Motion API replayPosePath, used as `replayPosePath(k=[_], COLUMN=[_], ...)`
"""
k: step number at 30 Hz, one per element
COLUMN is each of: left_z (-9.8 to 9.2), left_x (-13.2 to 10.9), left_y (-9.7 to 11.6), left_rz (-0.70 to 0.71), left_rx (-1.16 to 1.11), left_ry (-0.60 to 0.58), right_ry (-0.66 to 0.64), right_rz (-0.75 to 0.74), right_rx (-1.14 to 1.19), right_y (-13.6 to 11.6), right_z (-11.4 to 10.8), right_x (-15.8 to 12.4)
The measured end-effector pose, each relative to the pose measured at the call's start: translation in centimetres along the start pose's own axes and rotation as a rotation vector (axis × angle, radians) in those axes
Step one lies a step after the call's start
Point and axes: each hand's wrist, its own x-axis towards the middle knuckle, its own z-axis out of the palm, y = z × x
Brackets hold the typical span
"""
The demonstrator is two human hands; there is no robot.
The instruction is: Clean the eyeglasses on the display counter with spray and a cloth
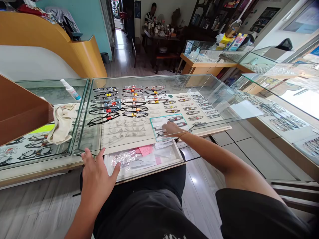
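Note:
My left hand (96, 174) rests with fingers spread on the front edge of the glass display case (119, 147), open and holding nothing. My right hand (170, 128) reaches inside the case under the glass top, fingers curled down on a small teal-edged tray (157, 121) that carries a few eyeglass frames (175, 118); whether it grips one is hidden. Rows of black eyeglass frames (119, 103) with red and yellow tags lie on the case floor to the left of that tray. A pulled-out drawer (144, 159) below holds plastic bags and pink notes.
A spray bottle (71, 90) and a beige cloth (62, 122) lie on the left case top beside a brown box (22, 111). More glass counters (274, 109) run along the right. A person (151, 15) sits at a far table.

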Motion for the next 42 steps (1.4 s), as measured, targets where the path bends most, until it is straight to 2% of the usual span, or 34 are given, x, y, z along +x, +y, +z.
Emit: replayPosePath(k=[23,42], left_z=[0.15,-0.08], left_x=[-0.04,-0.01], left_y=[-0.13,-0.02], left_rz=[0.001,-0.012], left_rx=[-0.009,0.003], left_ry=[0.006,-0.023], right_ry=[0.04,-0.001], right_rz=[0.024,0.037], right_rx=[-0.008,-0.049], right_y=[0.19,0.07], right_z=[0.28,0.28], right_x=[0.13,0.09])
